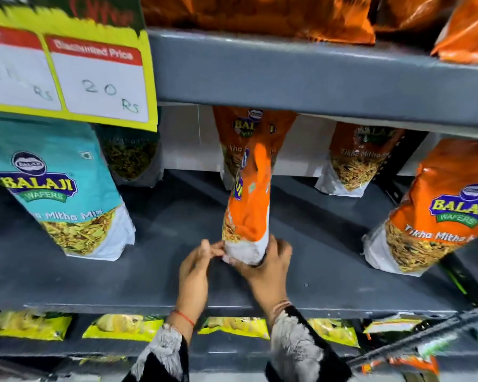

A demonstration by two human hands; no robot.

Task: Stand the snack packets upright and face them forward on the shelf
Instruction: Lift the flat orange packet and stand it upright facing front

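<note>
An orange Balaji snack packet [250, 205] stands upright but turned edge-on in the middle of the grey shelf [149, 271]. My right hand [265, 268] grips its white bottom end from the right and below. My left hand [195, 267] touches the same bottom corner with its fingertips from the left. Behind it stands another orange packet [253, 128], facing forward. A teal Balaji packet [64, 188] stands at the left, and an orange Tikha Mitha packet [436, 216] leans at the right. A further orange packet [362, 158] stands at the back right.
A yellow price card [66, 64] marked 20 Rs hangs from the upper shelf edge [315, 75], which carries orange bags [260, 15]. A dark green packet [131, 158] stands behind the teal one. Yellow packets [122, 326] line the shelf below.
</note>
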